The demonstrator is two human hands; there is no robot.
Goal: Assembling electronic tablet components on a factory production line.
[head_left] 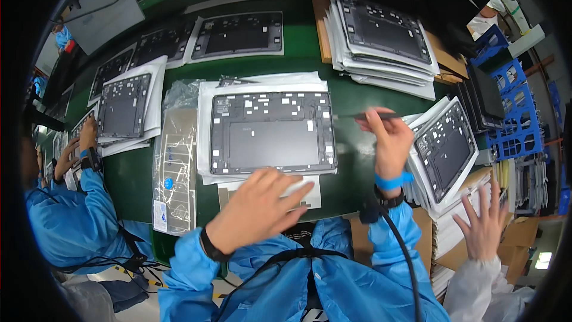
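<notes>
The left hand (253, 206) lies flat, fingers spread, on the pale sheet (301, 194) at the near edge of the dark tablet frame (273, 133) in the middle of the green tabletop (137, 173); the right hand (390, 140) holds its fingers clamped on a thin dark tool (363, 116) just right of the frame. Keep the left palm steady and bring the tool tip in low and shallow. Small white rectangular labels dot the frame, and a clear bag (174, 161) bearing a round blue sticker (168, 183) lies to its left.
</notes>
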